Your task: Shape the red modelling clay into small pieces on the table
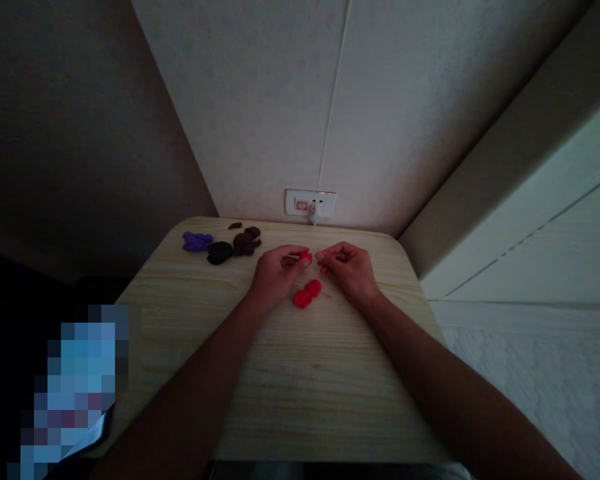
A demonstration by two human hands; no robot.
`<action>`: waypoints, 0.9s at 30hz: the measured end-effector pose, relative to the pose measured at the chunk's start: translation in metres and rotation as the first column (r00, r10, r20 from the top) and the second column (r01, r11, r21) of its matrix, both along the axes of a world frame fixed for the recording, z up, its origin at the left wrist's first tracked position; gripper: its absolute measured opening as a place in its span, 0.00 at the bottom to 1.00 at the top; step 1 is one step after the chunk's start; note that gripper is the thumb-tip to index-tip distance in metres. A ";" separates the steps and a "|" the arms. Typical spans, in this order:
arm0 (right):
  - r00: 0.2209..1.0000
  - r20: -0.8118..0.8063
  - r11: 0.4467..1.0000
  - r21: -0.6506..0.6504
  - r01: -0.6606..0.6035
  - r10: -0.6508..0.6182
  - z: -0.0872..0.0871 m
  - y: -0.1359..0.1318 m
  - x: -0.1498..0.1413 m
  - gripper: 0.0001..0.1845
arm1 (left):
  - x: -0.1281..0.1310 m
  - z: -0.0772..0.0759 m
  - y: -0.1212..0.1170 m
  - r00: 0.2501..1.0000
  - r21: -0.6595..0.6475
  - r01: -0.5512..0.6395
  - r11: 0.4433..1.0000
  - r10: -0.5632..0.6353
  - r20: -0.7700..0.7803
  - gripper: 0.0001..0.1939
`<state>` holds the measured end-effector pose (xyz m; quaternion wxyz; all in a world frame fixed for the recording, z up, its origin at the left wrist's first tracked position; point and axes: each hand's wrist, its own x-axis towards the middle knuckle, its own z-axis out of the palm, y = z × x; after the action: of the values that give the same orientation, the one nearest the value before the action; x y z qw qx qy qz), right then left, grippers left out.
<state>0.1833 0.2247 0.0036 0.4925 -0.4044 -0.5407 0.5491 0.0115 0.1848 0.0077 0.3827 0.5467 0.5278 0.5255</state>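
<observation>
Over the wooden table (280,387), my left hand (274,275) pinches a small lump of red modelling clay (306,257) between thumb and fingers. My right hand (351,268) is just to its right, a small gap between them. Its thumb and fingertips are pressed together; a trace of red shows below them, but what they hold is too small to make out. Below and between both hands lies a red clay piece (307,294) made of joined rounded lumps, touched by neither hand.
Left of my hands sit purple clay (197,241), black clay (220,253) and brown clay lumps (246,242), with a small brown scrap (235,225) behind. A wall socket (310,203) with a plugged-in cable is behind the table. A blurred-out bright screen (83,387) is at lower left.
</observation>
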 end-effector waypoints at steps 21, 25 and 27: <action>0.999 -0.050 0.999 0.038 0.005 -0.003 -0.003 0.002 0.000 0.19 | 0.000 -0.001 0.001 1.000 0.000 0.007 1.000 -0.007 0.012 0.17; 0.996 -0.082 0.999 -0.002 -0.039 0.039 -0.005 0.005 0.001 0.20 | 0.000 -0.001 0.000 1.000 -0.004 0.001 1.000 -0.001 0.009 0.16; 0.993 -0.110 0.999 -0.011 -0.053 0.052 -0.005 0.005 0.000 0.21 | 0.000 0.000 0.000 1.000 -0.010 0.007 1.000 -0.006 0.012 0.17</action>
<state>0.1833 0.2297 -0.0019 0.5040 -0.3626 -0.5198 0.5868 0.0119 0.1844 0.0075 0.3903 0.5433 0.5265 0.5247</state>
